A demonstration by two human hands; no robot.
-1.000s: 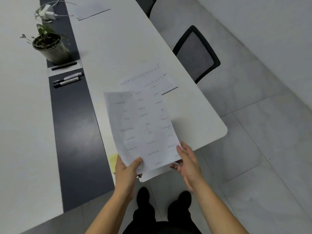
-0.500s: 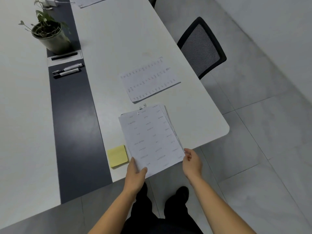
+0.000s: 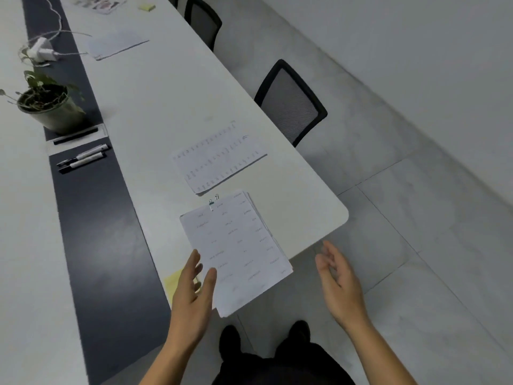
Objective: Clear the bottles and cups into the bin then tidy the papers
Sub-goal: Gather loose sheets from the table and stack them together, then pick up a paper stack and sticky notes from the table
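- Underfoot, a grey tiled floor point(image 3: 388, 245) fills the right side of the head view, and the person's dark shoes point(image 3: 230, 340) stand on it just below the table's end.
- Next comes the long white table point(image 3: 166, 107), which runs away up and to the left; its rounded near corner sits on the right.
- Alongside it, a dark strip point(image 3: 91, 232) runs the table's length.
- Two black mesh chairs stand at the table's far side: one point(image 3: 291, 104) near the loose sheet, another point(image 3: 204, 20) further up.
- The stack of papers point(image 3: 238, 251) lies flat at the table's near end (its nearest corner hangs over the edge), with the sheets slightly fanned along the right side.
- A single printed sheet point(image 3: 219, 159) lies just beyond the stack, and another paper point(image 3: 116, 45) lies well up the table.
- The left hand point(image 3: 194, 290) reaches over the stack's lower left edge, fingers straight and spread and the thumb over the paper; it grips nothing, and I cannot tell whether it touches the sheets.
- The right hand point(image 3: 337, 276) hovers beyond the table's edge, apart from the stack, with its fingers loosely curved and nothing in them.
- A potted plant point(image 3: 50, 107) stands on the strip.
- Two markers point(image 3: 83, 158) lie side by side below the pot.
- A yellow sticky note point(image 3: 173, 282) peeks out beside the left hand.
- A small clip point(image 3: 211, 204) sits on the stack's top edge.
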